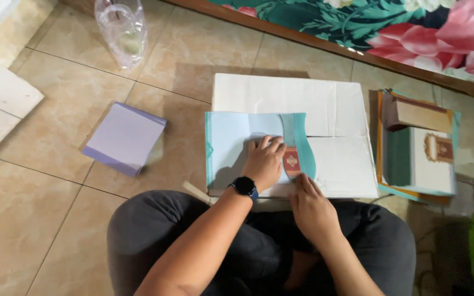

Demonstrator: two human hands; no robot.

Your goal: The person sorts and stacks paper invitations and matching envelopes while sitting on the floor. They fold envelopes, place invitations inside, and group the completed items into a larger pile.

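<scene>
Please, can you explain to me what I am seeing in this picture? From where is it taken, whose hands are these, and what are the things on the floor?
There is one picture, taken by a camera worn on a person's head and looking down. No machine is here: the two bare hands belong to that person, who sits cross-legged on a tiled floor.

The left hand, with a dark watch on its wrist, presses flat on a pale blue card with teal edges. The right hand touches the lower edge of the card near a curved teal flap. Neither hand grips anything. The card lies on a white board.

To the right is a stack of similar folded cards. To the left lies a pile of lilac paper, and further up a clear plastic bag. A flowered cloth runs along the top.
</scene>
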